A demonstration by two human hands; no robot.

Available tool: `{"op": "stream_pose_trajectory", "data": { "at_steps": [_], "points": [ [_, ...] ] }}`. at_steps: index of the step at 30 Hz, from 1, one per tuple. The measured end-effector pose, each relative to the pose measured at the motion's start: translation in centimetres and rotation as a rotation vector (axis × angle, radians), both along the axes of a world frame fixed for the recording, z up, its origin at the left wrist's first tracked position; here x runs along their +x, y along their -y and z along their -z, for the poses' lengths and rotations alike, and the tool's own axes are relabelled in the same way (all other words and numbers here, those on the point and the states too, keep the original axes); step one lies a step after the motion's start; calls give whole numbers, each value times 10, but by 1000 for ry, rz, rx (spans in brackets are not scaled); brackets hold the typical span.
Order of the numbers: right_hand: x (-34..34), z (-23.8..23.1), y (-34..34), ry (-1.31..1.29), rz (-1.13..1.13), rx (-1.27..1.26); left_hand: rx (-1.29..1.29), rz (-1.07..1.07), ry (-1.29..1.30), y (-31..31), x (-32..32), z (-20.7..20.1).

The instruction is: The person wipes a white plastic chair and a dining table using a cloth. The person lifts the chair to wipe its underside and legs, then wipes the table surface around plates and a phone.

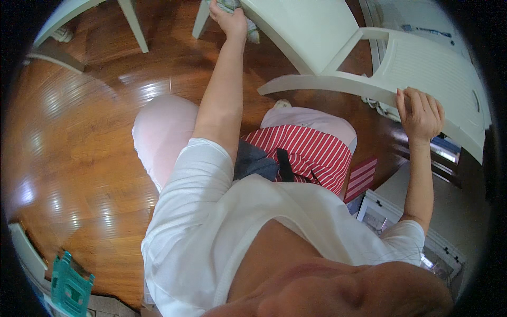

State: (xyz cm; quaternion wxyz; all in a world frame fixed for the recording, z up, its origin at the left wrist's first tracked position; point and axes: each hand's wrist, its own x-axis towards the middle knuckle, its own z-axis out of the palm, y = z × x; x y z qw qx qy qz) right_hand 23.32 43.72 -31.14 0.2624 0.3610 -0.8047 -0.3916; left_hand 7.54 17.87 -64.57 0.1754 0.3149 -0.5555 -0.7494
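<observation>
At the top of the view, my left hand [231, 22] grips a crumpled light-patterned cloth [253, 35]. The cloth lies against the edge of a white chair's seat [303, 26], and part of it is hidden under my fingers. The chair's ribbed backrest [443, 68] slopes off to the right, joined to the seat by curved bars. Over on that side, my right hand [422, 113] has its fingers bent over the backrest's near edge. Between my arms, a red-and-white striped fabric [301, 150] covers my lap.
Another white chair [132, 24] stands at the upper left on the glossy wooden floor [79, 142]. A teal folding stool [71, 285] is at the lower left. By my right side are a pink striped panel [362, 179] and a white frame [377, 208]. A blue brush-like tool [428, 30] lies at the upper right.
</observation>
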Motion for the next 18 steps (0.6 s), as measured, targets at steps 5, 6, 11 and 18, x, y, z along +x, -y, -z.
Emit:
{"op": "stream_pose_trajectory", "data": {
  "at_steps": [5, 6, 11, 18],
  "points": [
    [-13, 1, 4, -8, -36, 11, -103, -82, -195, -58, 37, 11],
    [-15, 1, 4, -12, -41, 15, -72, -17, -243, -67, 47, 5],
    [-26, 7, -3, -2, -124, -14, -154, 106, -236, -135, 88, 24],
    [-34, 17, -23, -29, -131, -12, -304, 528, -226, -175, 150, 28]
  ]
}}
